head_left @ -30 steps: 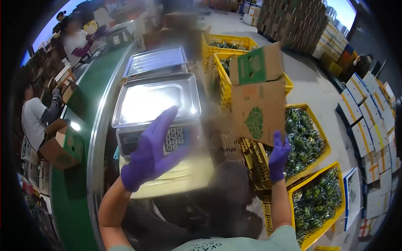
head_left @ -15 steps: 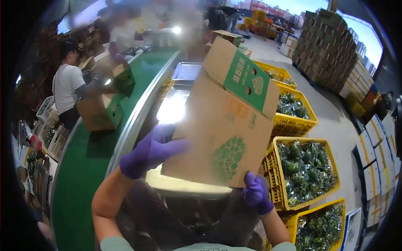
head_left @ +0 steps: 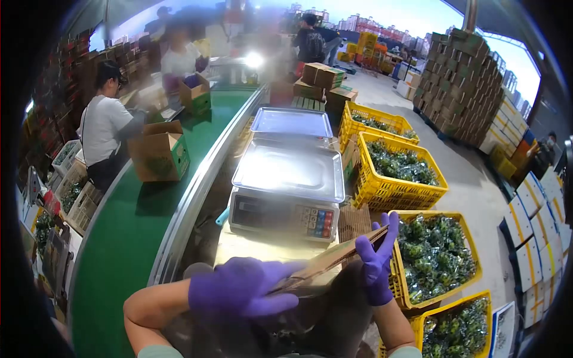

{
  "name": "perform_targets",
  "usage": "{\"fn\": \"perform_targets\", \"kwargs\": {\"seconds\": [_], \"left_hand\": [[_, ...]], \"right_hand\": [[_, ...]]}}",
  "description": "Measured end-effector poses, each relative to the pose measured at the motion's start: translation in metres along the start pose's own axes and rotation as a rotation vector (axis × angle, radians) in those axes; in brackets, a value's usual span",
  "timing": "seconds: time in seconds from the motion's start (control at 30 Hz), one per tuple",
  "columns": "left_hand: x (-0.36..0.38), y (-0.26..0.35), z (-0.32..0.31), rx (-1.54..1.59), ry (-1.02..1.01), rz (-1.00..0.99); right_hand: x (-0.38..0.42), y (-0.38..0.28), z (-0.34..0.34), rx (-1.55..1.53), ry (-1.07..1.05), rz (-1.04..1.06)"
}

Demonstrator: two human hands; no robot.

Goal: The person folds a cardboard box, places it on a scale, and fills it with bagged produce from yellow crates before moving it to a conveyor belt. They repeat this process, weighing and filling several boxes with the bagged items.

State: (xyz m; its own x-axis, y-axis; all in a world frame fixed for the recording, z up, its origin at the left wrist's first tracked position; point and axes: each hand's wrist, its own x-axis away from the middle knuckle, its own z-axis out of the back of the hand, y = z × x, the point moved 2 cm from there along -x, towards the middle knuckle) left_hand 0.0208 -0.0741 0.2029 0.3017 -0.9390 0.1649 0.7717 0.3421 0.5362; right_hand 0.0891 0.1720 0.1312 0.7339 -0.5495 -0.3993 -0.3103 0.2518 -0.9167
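Observation:
A flattened cardboard box (head_left: 334,255) is seen nearly edge-on, low in front of my lap and tilted up to the right. At its left end is my left hand (head_left: 242,287) in a purple glove, slightly blurred, its thumb and fingers on either side of the cardboard. My right hand (head_left: 376,262), also gloved in purple, grips the right end between thumb and fingers. Just beyond the box stands a digital scale (head_left: 286,215) with a shiny metal pan (head_left: 289,170). The box's printed faces are mostly turned out of sight.
To the left runs a green conveyor belt (head_left: 119,250) carrying an open carton (head_left: 158,158) and another carton (head_left: 195,98). Workers stand beyond it, one in a white shirt (head_left: 104,128). Yellow crates (head_left: 471,238) of bagged greens line my right. Stacked boxes (head_left: 459,83) rise farther back.
The cardboard box has come down from upright, broad side showing, to a low edge-on position, uncovering the scale. Both hands still hold it. Cartons on the belt have shifted.

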Motion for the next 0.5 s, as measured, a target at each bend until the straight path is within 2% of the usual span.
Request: {"fn": "perform_targets", "kwargs": {"seconds": [0.07, 0.1, 0.13, 0.2, 0.27, 0.3, 0.33, 0.4, 0.43, 0.47, 0.5], "left_hand": [[-0.004, -0.033, -0.007, 0.364, 0.032, -0.061], [-0.004, -0.032, 0.004, 0.413, -0.084, 0.031], [-0.004, -0.040, 0.000, 0.455, -0.076, 0.050], [0.000, -0.045, 0.005, 0.356, 0.038, -0.099], [0.013, -0.039, 0.021, 0.297, 0.141, 0.045], [0.023, -0.022, 0.038, 0.262, 0.149, 0.213], [0.032, -0.025, 0.038, 0.196, 0.386, 0.003], [0.037, -0.040, 0.029, 0.046, 0.446, 0.008], [0.031, -0.060, 0.012, 0.121, 0.426, -0.058], [0.032, -0.038, 0.023, 0.224, 0.225, 0.152], [0.024, -0.047, 0.013, 0.098, 0.288, 0.132]], "right_hand": [[-0.002, -0.001, 0.001, -0.064, -0.009, -0.048], [-0.005, 0.001, 0.003, -0.071, -0.059, -0.058], [-0.008, 0.003, 0.006, -0.077, -0.110, -0.067], [-0.012, 0.002, 0.021, -0.108, -0.190, -0.052], [-0.011, -0.015, 0.034, 0.029, -0.468, -0.064], [-0.007, -0.032, 0.037, -0.046, -0.519, -0.128], [-0.004, -0.045, 0.041, -0.163, -0.559, -0.208], [-0.002, -0.059, 0.056, 0.008, -0.554, -0.153], [-0.002, -0.075, 0.051, 0.125, -0.591, -0.265], [-0.003, -0.085, 0.047, 0.249, -0.619, -0.370], [-0.012, -0.075, 0.052, 0.496, -0.694, -0.367]]}}
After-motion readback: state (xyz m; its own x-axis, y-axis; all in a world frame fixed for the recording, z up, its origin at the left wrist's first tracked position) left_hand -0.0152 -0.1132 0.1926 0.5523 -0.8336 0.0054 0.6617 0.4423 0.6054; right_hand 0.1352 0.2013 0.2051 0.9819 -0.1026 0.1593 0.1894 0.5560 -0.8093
